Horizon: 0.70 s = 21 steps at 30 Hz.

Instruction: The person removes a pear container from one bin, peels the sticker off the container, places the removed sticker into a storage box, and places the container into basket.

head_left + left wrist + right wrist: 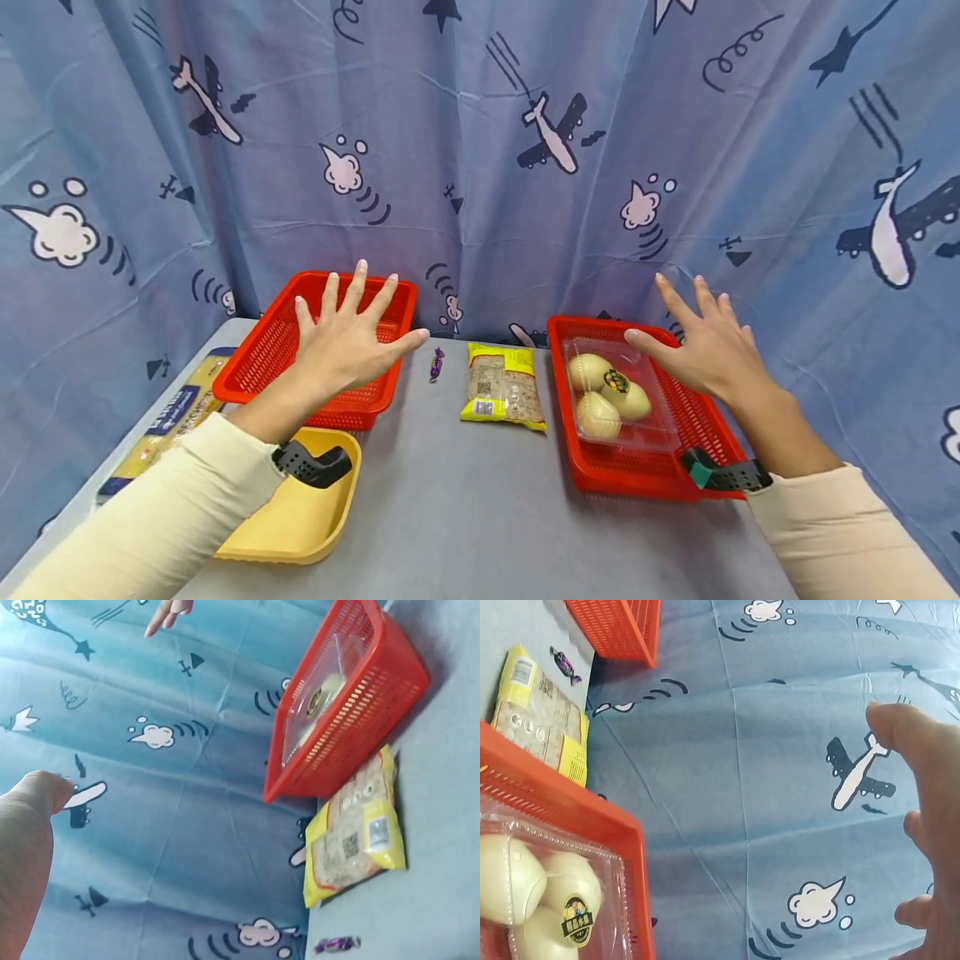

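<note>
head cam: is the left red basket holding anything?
No, the left red basket shows only bare mesh around the left hand hovering over it; the clear box of fruit sits in the right basket.

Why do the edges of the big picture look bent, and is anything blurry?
Head view: wide lens bows the table edges and curtain; lighting even, shadows soft. Left wrist view: the left hand is close and soft. Right wrist view: clear box shows slight glare.

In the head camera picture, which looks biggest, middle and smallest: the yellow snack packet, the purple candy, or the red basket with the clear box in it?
1. Red basket, biggest.
2. Yellow snack packet.
3. Purple candy, smallest.
</note>
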### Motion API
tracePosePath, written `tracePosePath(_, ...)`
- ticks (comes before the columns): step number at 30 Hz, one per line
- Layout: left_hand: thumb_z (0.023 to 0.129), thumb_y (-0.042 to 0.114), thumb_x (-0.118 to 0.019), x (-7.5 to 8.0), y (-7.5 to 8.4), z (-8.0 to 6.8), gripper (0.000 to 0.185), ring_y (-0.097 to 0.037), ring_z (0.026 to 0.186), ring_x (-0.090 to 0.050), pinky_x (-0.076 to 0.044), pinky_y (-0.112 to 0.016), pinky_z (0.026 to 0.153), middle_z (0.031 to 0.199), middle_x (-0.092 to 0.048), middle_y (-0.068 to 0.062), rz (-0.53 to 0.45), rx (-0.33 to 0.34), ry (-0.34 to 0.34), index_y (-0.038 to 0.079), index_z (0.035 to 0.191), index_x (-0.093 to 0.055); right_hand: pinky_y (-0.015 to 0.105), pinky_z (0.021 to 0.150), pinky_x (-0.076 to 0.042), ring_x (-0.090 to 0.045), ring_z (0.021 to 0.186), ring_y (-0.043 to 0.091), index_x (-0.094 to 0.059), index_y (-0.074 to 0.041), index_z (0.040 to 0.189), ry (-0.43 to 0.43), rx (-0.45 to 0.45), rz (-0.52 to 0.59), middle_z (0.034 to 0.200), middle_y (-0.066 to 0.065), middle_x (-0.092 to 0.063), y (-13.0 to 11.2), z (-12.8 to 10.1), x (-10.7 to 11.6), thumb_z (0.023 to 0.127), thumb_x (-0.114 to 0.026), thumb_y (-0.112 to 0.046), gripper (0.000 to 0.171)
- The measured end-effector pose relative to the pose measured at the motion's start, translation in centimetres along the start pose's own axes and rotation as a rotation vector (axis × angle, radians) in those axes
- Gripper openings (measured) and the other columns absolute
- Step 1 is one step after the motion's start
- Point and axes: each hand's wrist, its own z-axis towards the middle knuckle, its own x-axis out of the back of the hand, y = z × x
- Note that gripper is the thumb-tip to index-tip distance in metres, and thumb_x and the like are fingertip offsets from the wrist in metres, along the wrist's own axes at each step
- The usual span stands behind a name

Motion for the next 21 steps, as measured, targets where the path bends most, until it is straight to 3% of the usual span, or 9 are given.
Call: tracePosePath(21,0.081,0.081,-0.037,-3.7,4.8,0.2,0.089,-0.039,0.143,0.000,0.009,-0.068,0.103,0.161,0.003,-0.003,-0.056,-0.037,-0.019,0.037,0.154,-0.016,0.077,0.096,-0.006,0.000,0.135,0.058,-0.006,-0.027,0.156,0.074,-0.017,0.048,0.154,0.032,-0.002,3.2,-0.6,-1.4,0.088,-0.050,-0.065,0.089)
